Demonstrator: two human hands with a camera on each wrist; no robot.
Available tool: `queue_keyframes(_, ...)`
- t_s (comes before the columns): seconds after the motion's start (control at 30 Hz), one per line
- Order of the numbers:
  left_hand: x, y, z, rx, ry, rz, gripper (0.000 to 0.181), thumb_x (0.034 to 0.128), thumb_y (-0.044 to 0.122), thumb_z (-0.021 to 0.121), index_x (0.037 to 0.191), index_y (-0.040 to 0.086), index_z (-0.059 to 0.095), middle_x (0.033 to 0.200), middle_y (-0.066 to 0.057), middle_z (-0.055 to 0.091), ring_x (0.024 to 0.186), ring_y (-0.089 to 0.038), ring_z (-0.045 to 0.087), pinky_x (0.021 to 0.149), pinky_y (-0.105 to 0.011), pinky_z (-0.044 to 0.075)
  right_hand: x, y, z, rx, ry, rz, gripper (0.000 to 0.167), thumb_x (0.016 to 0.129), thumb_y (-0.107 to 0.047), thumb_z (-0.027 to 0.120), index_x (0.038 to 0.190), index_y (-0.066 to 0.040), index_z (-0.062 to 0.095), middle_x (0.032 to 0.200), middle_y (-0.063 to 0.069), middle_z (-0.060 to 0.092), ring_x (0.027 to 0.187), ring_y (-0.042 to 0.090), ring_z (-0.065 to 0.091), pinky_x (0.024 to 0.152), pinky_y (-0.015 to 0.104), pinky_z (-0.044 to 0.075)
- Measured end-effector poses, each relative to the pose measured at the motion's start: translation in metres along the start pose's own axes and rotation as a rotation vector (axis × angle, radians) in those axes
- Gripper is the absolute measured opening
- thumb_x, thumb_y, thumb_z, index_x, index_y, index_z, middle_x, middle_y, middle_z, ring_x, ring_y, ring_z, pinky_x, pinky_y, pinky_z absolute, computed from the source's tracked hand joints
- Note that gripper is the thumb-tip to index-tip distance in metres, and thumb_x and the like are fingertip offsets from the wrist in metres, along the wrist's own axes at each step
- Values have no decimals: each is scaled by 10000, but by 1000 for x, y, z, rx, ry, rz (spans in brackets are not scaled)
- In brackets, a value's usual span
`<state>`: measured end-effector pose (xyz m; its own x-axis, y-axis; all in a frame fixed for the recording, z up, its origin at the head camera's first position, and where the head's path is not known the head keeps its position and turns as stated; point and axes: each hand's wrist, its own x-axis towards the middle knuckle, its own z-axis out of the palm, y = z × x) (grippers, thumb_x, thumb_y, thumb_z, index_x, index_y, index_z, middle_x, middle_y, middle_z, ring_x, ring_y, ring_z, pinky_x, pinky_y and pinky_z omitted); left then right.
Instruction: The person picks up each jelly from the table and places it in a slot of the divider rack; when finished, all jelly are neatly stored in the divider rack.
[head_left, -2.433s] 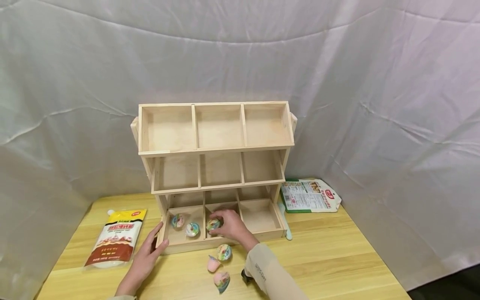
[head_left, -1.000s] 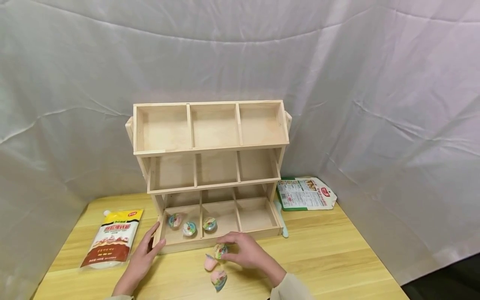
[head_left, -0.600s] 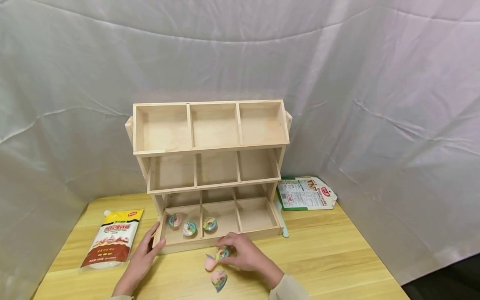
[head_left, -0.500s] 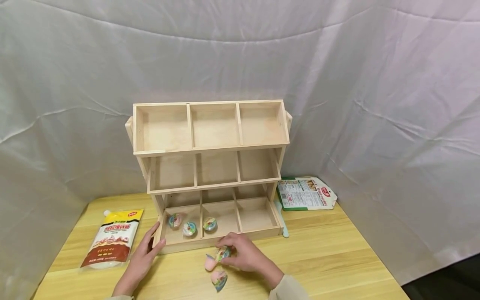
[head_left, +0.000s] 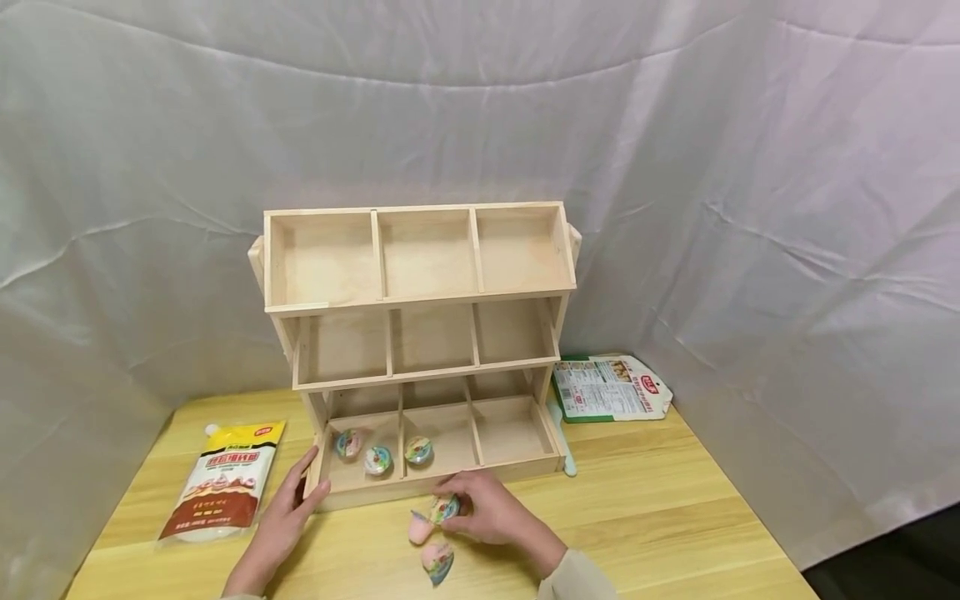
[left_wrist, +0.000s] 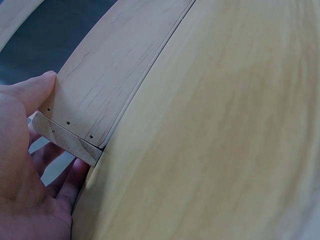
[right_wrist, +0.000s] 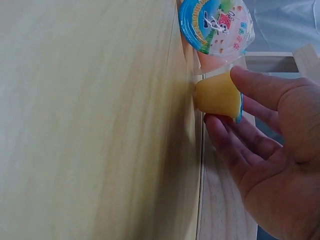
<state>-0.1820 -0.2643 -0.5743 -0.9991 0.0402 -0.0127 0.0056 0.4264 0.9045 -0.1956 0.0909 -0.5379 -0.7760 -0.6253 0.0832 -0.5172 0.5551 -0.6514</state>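
A three-tier wooden rack (head_left: pixel 420 301) stands on the table, each tier split into compartments. My left hand (head_left: pixel 283 517) holds the left front corner of its bottom tray (left_wrist: pixel 120 65), thumb on the front board and fingers round the side. My right hand (head_left: pixel 491 512) pinches a yellow jelly cup (right_wrist: pixel 217 95) between thumb and fingers, at the table just in front of the tray. Beside it lie a pink jelly cup (head_left: pixel 420 527) and, nearer me, another pink jelly cup (head_left: pixel 437 560). Two jelly cups sit in the bottom left compartment and one jelly cup (head_left: pixel 418 450) in the bottom middle.
A yellow, white and brown pouch (head_left: pixel 225 481) lies left of the rack. To the right are a green and white packet (head_left: pixel 613 388) and a pale blue flat-handled utensil (head_left: pixel 567 450), partly beside the rack's side. Grey curtains (head_left: pixel 420 125) enclose the table (head_left: pixel 660 517) behind and at both sides.
My right hand has let go of a jelly cup in the bottom middle compartment, come back toward me and taken hold of the yellow one on the table. The left hand stays at the corner.
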Motion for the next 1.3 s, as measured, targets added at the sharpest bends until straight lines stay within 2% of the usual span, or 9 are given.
queue_keyframes(0.17, 1, -1, 1, 7, -1, -11, 741, 1095, 409, 509, 1680, 154, 132, 1717, -262, 88, 1521, -576, 170, 1217, -592, 226, -2, 0, -1, -6, 14, 6, 451, 891, -222, 826, 1312, -114, 707, 1342, 3, 692, 880, -48, 585, 775, 117, 524)
queue_keyframes(0.3, 1, -1, 1, 6, 2, -1, 735, 1096, 393, 513, 1678, 146, 140, 1714, -268, 93, 1513, -591, 168, 1217, -620, 228, -3, 0, -4, 18, 22, 15, 464, 896, -252, 820, 1319, -106, 697, 1252, -16, 709, 903, -34, 599, 801, 132, 539)
queue_keyframes(0.4, 0, -1, 1, 7, 6, 0, 731, 1097, 393, 511, 1677, 145, 142, 1713, -267, 103, 1512, -587, 184, 1212, -610, 236, -2, -1, -8, 20, 27, 24, 471, 898, -280, 816, 1329, -132, 695, 1171, -56, 710, 911, -36, 602, 819, 146, 545)
queue_keyframes(0.53, -1, -2, 2, 2, 5, -12, 735, 1096, 409, 506, 1679, 155, 136, 1715, -261, 100, 1516, -577, 190, 1204, -579, 247, -1, -2, -14, 39, 45, 25, 455, 896, -283, 816, 1322, -169, 703, 1151, -89, 718, 929, -36, 617, 850, 157, 549)
queue_keyframes(0.8, -3, 0, 2, 2, 9, -14, 733, 1096, 388, 515, 1677, 144, 141, 1713, -260, 113, 1515, -570, 206, 1200, -573, 253, 1, -5, -25, 63, 96, 15, 468, 913, -256, 803, 1342, -113, 684, 1235, -24, 712, 977, 13, 657, 927, 255, 590)
queue_keyframes(0.97, -4, 1, 2, -3, 5, -18, 740, 1094, 385, 521, 1677, 141, 135, 1712, -267, 107, 1515, -570, 204, 1201, -582, 262, 7, -3, -32, 89, 154, 16, 466, 920, -249, 799, 1343, -92, 683, 1273, 10, 705, 1024, 71, 661, 921, 250, 601)
queue_keyframes(1.13, -3, 2, 1, -14, 2, -14, 742, 1093, 380, 524, 1677, 138, 135, 1713, -270, 93, 1514, -584, 182, 1208, -605, 241, 12, 2, -37, 110, 211, 37, 465, 925, -261, 797, 1339, -82, 685, 1235, 2, 710, 1027, 115, 676, 902, 262, 611)
queue_keyframes(1.3, -2, 2, 0, -7, 0, -11, 741, 1094, 378, 523, 1677, 136, 134, 1713, -267, 96, 1517, -575, 188, 1207, -592, 233, 19, 10, -40, 124, 254, 57, 472, 910, -244, 814, 1323, -55, 687, 1166, 38, 697, 994, 187, 712, 887, 335, 635)
